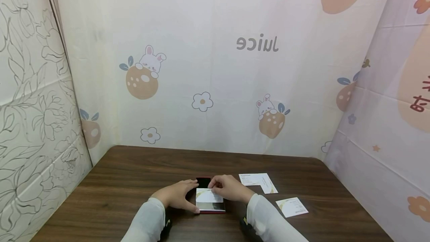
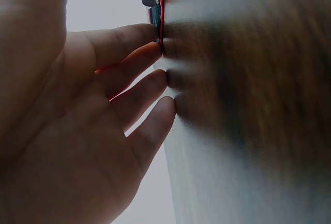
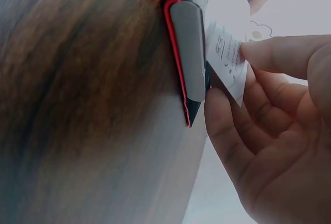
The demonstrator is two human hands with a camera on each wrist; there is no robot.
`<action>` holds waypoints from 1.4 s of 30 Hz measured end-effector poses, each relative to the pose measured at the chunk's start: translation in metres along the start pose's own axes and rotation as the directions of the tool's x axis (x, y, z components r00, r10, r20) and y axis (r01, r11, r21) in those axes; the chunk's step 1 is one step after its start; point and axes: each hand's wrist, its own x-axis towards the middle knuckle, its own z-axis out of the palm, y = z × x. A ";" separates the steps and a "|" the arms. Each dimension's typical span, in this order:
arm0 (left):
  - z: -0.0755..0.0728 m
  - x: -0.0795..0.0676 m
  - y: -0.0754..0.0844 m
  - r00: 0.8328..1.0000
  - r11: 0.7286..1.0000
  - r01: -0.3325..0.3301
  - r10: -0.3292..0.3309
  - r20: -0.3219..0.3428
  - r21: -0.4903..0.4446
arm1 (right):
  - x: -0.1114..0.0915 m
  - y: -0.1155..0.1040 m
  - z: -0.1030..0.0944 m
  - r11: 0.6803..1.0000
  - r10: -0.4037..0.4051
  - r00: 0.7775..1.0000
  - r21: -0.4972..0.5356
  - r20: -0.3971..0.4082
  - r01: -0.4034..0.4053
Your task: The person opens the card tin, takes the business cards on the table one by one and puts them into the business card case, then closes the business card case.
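Note:
A business card case with red trim lies opened on the table, its dark lid folded away to the far side. My left hand spans the case's left side, thumb at the near corner and fingers by the lid. In the left wrist view those fingers are extended, with several tips at the tabletop. A white business card with a gold curve lies over the case. My right hand pinches this card by its edge; in the right wrist view the card tilts above the silver case body.
On the brown wooden table, a few white cards overlap to the right of the right hand. Another white card lies nearer, beside the right sleeve. A printed curtain hangs behind the table, with more cloth on both sides.

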 end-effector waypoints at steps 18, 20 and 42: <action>-0.001 -0.001 0.000 1.000 1.000 0.005 -0.005 0.008 -0.003 | -0.003 0.001 0.004 0.999 -0.041 0.994 -0.005 0.106 0.042; -0.001 -0.001 0.000 1.000 1.000 0.003 -0.003 0.007 -0.004 | -0.003 0.001 0.004 0.999 -0.045 0.993 -0.005 0.109 0.046; -0.001 -0.001 0.000 1.000 1.000 -0.012 0.012 0.005 -0.004 | -0.004 -0.004 0.001 0.987 -0.099 0.983 -0.107 0.155 0.117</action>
